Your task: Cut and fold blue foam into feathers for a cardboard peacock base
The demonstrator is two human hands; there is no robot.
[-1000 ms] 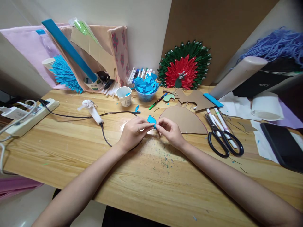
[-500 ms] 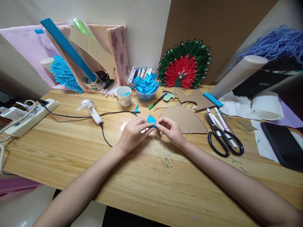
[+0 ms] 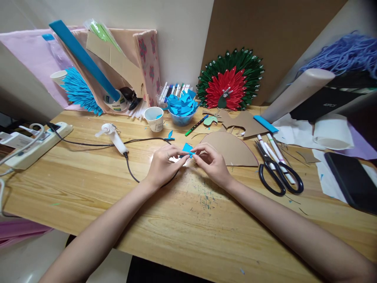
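Between my fingertips, above the middle of the table, is a small blue paper piece (image 3: 187,149) with one corner pointing up and away. My left hand (image 3: 165,163) pinches its left side between thumb and fingers. From the other side my right hand (image 3: 212,163) pinches the lower right edge. Just beyond them lies a small folded blue piece (image 3: 169,136). Behind that stand a clear bowl heaped with blue pieces (image 3: 182,106) and a white paper cup (image 3: 154,119) with a bit of blue inside. The fingers partly hide the held piece.
A white glue gun (image 3: 113,137) with a black cord stands left of my hands. Black-handled scissors (image 3: 273,171) lie on markers at the right, near a phone (image 3: 350,179). Cut cardboard (image 3: 232,151) lies behind my right hand. A red and green peacock craft (image 3: 228,84) leans at the back.
My fingers have shifted slightly on the blue paper; the right hand's thumb and fingers sit a little further left, and the piece has turned a bit. Nothing else has moved.
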